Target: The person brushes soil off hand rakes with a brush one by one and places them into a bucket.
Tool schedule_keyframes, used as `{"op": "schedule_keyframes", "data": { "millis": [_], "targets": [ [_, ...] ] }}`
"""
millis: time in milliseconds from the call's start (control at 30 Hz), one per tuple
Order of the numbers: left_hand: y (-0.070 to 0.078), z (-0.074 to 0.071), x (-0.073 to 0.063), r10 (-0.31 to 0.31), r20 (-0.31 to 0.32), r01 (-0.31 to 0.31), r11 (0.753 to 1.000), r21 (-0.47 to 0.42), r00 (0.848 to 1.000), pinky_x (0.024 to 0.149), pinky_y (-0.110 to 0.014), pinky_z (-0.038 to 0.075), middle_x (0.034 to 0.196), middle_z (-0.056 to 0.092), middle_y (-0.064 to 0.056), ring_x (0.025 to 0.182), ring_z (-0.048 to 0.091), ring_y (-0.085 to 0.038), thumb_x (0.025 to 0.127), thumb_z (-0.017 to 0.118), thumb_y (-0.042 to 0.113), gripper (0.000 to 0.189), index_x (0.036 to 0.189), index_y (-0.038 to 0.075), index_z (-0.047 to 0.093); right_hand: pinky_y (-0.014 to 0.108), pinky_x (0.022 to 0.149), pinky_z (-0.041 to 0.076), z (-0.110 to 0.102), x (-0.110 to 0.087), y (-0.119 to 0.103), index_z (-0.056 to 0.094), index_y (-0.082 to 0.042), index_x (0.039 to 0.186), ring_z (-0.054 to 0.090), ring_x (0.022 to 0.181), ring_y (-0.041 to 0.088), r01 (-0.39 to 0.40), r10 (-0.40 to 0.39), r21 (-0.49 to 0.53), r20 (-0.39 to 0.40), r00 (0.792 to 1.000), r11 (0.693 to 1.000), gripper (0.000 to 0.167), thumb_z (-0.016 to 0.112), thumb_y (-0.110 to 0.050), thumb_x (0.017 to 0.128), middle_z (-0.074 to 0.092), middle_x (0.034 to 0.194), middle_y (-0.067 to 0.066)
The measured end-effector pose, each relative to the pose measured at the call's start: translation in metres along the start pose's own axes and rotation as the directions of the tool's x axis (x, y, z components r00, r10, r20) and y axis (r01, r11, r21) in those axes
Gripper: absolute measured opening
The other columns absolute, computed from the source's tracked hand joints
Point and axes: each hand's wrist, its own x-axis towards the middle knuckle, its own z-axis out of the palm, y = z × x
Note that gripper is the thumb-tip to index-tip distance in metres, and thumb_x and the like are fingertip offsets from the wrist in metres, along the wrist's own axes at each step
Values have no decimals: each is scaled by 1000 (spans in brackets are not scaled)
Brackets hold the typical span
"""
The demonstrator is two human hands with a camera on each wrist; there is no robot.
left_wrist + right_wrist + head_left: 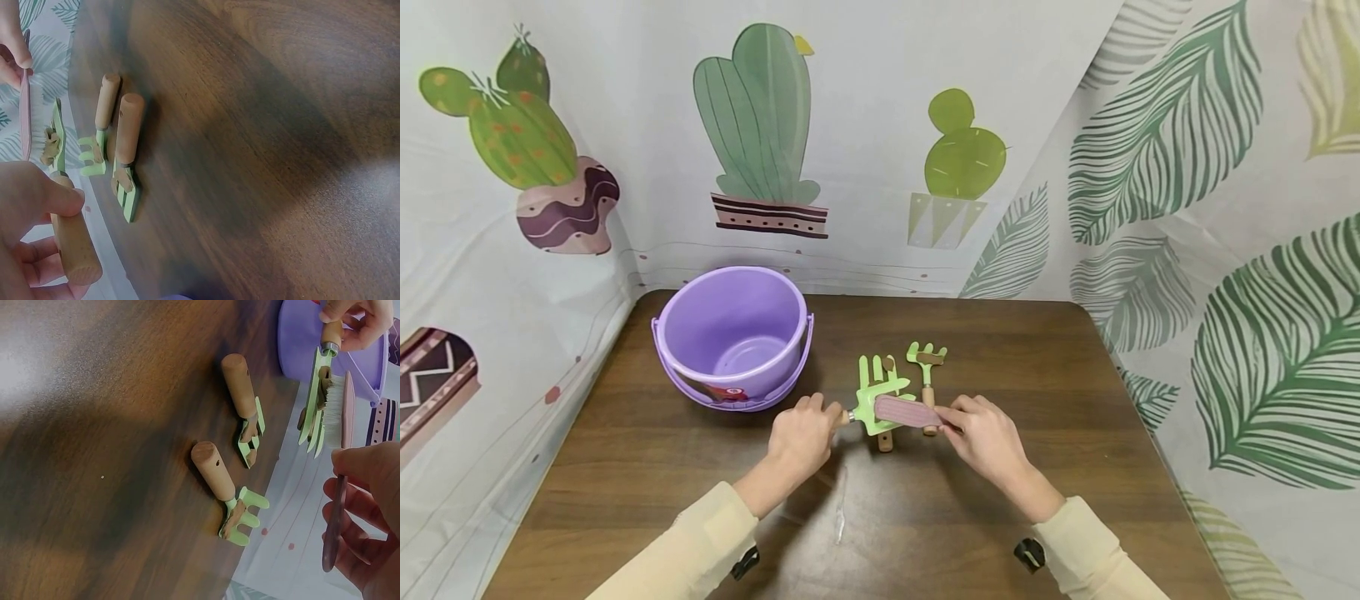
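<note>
My left hand (805, 435) grips the wooden handle (76, 247) of a small green garden fork (312, 403), held above the table. Brown, clay-like lumps (50, 147) cling to its tines. In my right hand (988, 437) is a brush with a pink back (906, 411) and a dark handle (335, 525). Its white bristles (335, 403) face the fork and appear to touch the brown lumps. Beneath lie two more green tools with wooden handles: a small rake (215, 472) and another pronged tool (239, 387), both with brown bits on their heads.
A purple bucket (670, 346) with its handle down stands at the back left of the brown wooden table (1000, 350). A small clear strip (840, 525) lies near the front. Patterned cloth (865, 125) hangs behind the table and along its sides.
</note>
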Motion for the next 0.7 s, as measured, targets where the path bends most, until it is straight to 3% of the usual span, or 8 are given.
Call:
{"op": "schedule_keyframes", "data": {
  "millis": [167,467,700],
  "targets": [
    [-1,1,-1,4,-5,-4,1000,1,1000,37,-27,36,71,50,-1,63,50,-16,63,77,26,29,81,17,57,28,54,46,-1,-1,1,74,-14,94,51,65,12,-18,18,24,-2,1000,1000,26,77,-12,68,63,78,-6],
    [3,2,-1,3,-30,-4,999,-36,1000,37,-29,37,71,52,-2,61,51,-17,62,77,23,28,81,17,58,20,52,41,-3,-4,2,74,-14,94,48,62,5,-137,131,187,41,991,973,26,79,-12,68,63,76,-8],
    [7,1,1,26,-32,-27,999,-25,999,37,-28,37,71,52,-1,61,50,-16,62,76,22,26,82,17,59,21,51,41,-3,2,-7,74,-16,93,48,63,6,-99,94,146,35,995,984,24,79,-18,70,61,75,-9]
  ]
}}
